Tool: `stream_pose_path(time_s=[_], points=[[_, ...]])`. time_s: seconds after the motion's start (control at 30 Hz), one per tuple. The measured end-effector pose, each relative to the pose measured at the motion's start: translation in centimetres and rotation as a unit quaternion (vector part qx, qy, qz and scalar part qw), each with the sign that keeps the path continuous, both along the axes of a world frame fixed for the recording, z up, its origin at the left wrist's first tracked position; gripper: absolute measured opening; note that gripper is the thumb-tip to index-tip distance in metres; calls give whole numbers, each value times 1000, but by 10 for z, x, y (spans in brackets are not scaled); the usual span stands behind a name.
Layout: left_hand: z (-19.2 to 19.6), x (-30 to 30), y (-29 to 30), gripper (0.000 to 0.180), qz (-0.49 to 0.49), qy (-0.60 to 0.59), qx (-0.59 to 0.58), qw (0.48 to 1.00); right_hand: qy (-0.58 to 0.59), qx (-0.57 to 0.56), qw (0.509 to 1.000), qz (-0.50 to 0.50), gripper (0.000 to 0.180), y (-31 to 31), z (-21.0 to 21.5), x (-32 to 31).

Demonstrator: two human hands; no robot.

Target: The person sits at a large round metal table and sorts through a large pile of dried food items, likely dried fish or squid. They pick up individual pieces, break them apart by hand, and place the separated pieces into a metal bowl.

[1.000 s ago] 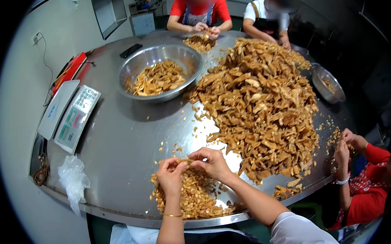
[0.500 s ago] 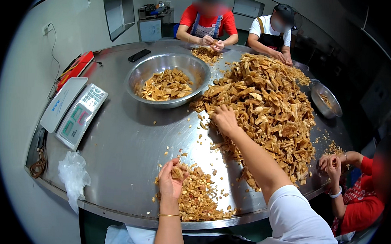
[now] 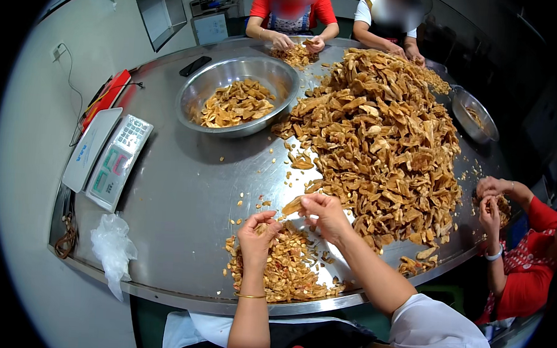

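Note:
My right hand (image 3: 328, 215) pinches a flat brown dried slice (image 3: 293, 206) between thumb and fingers. Just left of it, my left hand (image 3: 257, 239) is curled closed around another brown dried piece (image 3: 262, 228), mostly hidden by the fingers. Both hands hover over a low pile of small yellowish-brown bits (image 3: 289, 272) by the near table edge. Beyond my right hand rises a large heap of brown dried slices (image 3: 387, 142). A wide steel bowl (image 3: 190, 109) with more such slices stands at the far left of the heap.
A digital scale (image 3: 120, 159), a crumpled clear plastic bag (image 3: 112, 247) and a black phone (image 3: 195, 66) lie on the left of the steel table (image 3: 183, 194). A smaller steel bowl (image 3: 482, 131) sits far right. Co-workers' hands work at the far side and at right.
My right hand has come back from the heap toward my left hand, now with a slice in it. My left hand has turned and closed more around its piece. The view has shifted slightly.

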State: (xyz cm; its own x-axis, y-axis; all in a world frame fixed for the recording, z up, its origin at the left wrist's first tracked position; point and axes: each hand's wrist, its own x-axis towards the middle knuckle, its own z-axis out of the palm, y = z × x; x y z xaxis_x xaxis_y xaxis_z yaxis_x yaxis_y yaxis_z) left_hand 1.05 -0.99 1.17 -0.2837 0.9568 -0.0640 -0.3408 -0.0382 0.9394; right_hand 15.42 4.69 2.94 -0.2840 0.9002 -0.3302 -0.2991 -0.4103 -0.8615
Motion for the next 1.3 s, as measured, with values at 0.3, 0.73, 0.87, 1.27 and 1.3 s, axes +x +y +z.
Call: stream_pose_path(time_s=[0.3, 0.73, 0.87, 1.27, 1.3], points=[[6, 4, -2, 17, -22, 76, -12, 997, 19, 18, 999, 31, 19, -8, -13, -8], [9, -8, -7, 9, -108, -131, -61, 984, 13, 128, 985, 111, 14, -11, -10, -19], [7, -11, -11, 8, -123, -144, -59, 980, 88, 48, 983, 156, 12, -10, -9, -20], [-3, -3, -6, 9, 35, -99, -96, 990, -289, 308, 897, 132, 41, -20, 0, -30], [-3, -3, -4, 9, 25, -108, -84, 990, -275, 307, 901, 132, 40, -17, -1, -28]])
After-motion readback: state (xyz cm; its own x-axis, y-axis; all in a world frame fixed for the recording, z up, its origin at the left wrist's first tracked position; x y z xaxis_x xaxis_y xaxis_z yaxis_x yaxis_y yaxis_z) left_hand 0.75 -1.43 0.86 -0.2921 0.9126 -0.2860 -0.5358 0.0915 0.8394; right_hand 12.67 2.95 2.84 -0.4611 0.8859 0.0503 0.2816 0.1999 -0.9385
